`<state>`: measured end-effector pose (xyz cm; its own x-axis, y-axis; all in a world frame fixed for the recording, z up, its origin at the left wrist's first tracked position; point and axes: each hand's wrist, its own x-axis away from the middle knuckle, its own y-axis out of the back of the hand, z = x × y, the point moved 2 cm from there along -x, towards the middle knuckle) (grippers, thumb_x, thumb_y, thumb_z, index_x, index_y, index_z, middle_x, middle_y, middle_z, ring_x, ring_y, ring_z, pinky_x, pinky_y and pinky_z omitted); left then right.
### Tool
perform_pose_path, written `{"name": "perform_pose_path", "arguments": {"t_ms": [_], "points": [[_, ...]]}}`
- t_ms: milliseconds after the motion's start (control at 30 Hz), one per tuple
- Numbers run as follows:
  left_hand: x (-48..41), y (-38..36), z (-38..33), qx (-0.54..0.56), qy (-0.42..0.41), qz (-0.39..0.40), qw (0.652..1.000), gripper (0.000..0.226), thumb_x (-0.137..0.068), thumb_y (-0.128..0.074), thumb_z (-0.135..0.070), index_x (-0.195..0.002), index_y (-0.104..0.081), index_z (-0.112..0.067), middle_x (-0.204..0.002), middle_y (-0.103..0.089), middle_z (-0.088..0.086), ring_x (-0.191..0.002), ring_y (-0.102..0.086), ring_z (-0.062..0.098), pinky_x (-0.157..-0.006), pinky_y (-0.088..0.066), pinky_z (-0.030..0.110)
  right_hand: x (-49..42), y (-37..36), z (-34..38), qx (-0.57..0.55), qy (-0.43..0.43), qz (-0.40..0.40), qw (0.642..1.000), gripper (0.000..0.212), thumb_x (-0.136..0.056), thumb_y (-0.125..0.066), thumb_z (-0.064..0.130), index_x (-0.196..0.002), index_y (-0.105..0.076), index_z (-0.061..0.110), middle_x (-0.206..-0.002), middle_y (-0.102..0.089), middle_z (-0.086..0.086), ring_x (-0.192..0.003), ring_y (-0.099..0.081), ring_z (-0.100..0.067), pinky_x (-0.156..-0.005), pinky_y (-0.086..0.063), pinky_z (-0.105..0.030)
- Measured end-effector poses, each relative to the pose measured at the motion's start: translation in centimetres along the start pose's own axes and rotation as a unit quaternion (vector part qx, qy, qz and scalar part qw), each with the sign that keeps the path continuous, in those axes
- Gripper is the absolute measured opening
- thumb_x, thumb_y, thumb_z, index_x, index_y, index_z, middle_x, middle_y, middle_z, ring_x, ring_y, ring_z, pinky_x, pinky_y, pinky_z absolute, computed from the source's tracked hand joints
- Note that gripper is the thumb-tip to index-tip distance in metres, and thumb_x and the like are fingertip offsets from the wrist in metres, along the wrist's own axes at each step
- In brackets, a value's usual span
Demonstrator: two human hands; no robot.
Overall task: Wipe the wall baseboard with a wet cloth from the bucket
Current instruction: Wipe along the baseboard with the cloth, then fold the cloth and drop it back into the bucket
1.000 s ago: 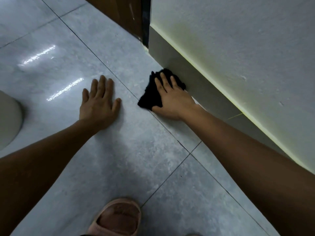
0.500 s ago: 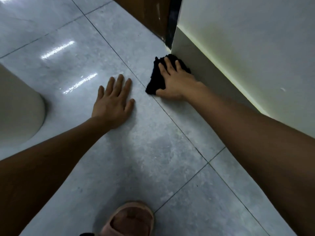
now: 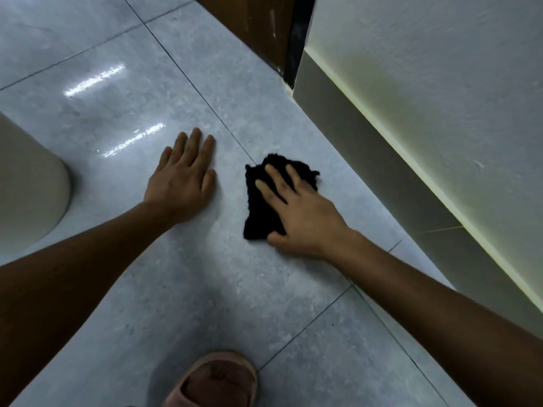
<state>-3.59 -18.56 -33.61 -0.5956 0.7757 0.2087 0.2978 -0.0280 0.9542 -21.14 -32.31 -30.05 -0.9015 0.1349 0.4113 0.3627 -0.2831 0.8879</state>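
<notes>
A crumpled black cloth [image 3: 258,207] lies on the grey floor tiles, a short gap away from the grey baseboard [image 3: 367,142] that runs along the bottom of the white wall on the right. My right hand [image 3: 299,215] lies flat on top of the cloth with fingers spread, pressing it to the floor. My left hand [image 3: 185,177] is planted palm-down on the tile to the left of the cloth, holding nothing. The rounded beige side of a container, possibly the bucket [image 3: 29,186], shows at the left edge.
A brown wooden door [image 3: 252,27] and a dark frame strip [image 3: 296,39] stand at the far end of the baseboard. A pink slipper [image 3: 214,380] on a foot sits at the bottom centre. Glossy grey tiles [image 3: 117,83] stretch to the left and ahead.
My right hand has pulled the cloth back from the baseboard's far end near the door onto the open floor, closer to me. My left hand has stayed planted on the tile.
</notes>
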Motion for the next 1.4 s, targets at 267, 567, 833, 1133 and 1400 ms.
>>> {"name": "perform_pose_path", "arguments": {"t_ms": [267,567,833,1133,1400], "points": [[-0.1,0.2,-0.8,0.008,0.006,-0.003,1.0,0.068,-0.089,-0.017,-0.043,-0.152,-0.01,-0.018,-0.161,-0.004,0.011,-0.147,0.0,0.031,-0.117,-0.005,0.045,-8.4,4.0,-3.3,0.0,-0.054,0.009,0.998,0.088,-0.086,-0.046,0.058,-0.153,0.003,0.027,-0.16,0.014,0.004,-0.145,0.012,-0.031,-0.113,-0.015,-0.052],[0.5,0.7,-3.6,0.09,0.068,-0.03,0.993,0.056,-0.099,-0.027,-0.034,-0.15,-0.02,-0.013,-0.159,-0.017,0.009,-0.147,-0.009,0.025,-0.118,-0.006,0.041,-6.0,2.6,-3.7,-0.092,-0.136,-0.071,0.984,0.089,-0.087,-0.049,0.052,-0.153,0.001,0.022,-0.16,0.01,0.003,-0.145,0.011,-0.032,-0.111,-0.025,-0.05],[3.2,1.0,-11.6,0.264,0.198,0.026,0.944,0.056,-0.085,-0.05,-0.057,-0.122,-0.044,-0.015,-0.11,-0.064,0.011,-0.096,-0.061,0.031,-0.069,-0.042,0.033,-0.7,3.6,-5.7,-0.182,-0.193,-0.174,0.948,0.063,-0.093,-0.047,0.04,-0.149,-0.028,0.019,-0.15,-0.038,-0.007,-0.133,-0.039,-0.028,-0.106,-0.035,-0.038],[1.4,1.1,-12.3,0.452,0.28,0.062,0.845,0.025,-0.092,-0.051,-0.028,-0.107,-0.045,-0.009,-0.093,-0.052,0.009,-0.069,-0.046,0.016,-0.056,-0.037,0.03,-1.8,3.2,-5.6,-0.345,-0.328,-0.087,0.875,0.059,-0.085,-0.065,0.037,-0.124,-0.048,-0.004,-0.117,-0.061,-0.018,-0.102,-0.061,-0.032,-0.082,-0.053,-0.037],[1.9,7.5,-11.1,0.498,0.144,-0.036,0.854,0.005,-0.092,-0.048,-0.017,-0.092,-0.044,-0.017,-0.08,-0.052,0.001,-0.071,-0.05,0.012,-0.059,-0.039,0.025,2.5,6.9,-5.3,-0.575,-0.28,-0.081,0.765,0.025,-0.078,-0.063,0.02,-0.103,-0.061,0.018,-0.097,-0.058,-0.002,-0.09,-0.052,-0.017,-0.066,-0.036,-0.028]]}}
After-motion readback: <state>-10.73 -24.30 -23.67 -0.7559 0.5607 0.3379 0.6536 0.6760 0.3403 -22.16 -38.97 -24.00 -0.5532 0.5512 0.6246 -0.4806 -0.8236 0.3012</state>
